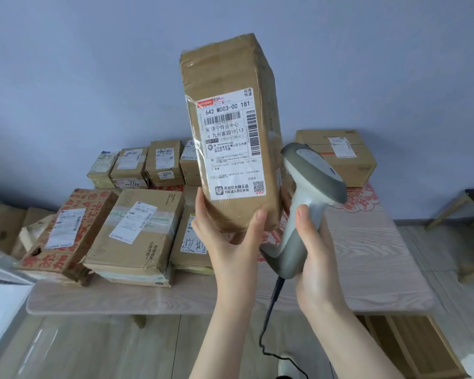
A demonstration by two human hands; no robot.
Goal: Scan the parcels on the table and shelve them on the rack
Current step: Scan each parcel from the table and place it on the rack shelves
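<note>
Raised for scanning: I hold a tall brown cardboard parcel (pixel 230 75) upright above the pale wood-grain worktop (pixel 367 272), its white shipping label (pixel 230 149) facing me. My left hand (pixel 230 239) grips the parcel's bottom end, with the fingers (pixel 258 222) curled round the lower edge and the thumb against the left side. My right hand (pixel 315 250) is clamped round the handle of a grey-and-white corded barcode scanner (pixel 309 176), whose head sits just beside the parcel's lower right edge.

One hand carries the box from its base, so I judge it light. The creased board looks stiff enough to take a firm squeeze. Held this low it seems top-heavy and may tip. The clear film over the label looks slick, so bare cardboard at mid-height should give a surer hold and leave the barcodes uncovered.

More taped brown boxes (pixel 137 228) wait on the worktop behind. The rack is out of view.
</note>
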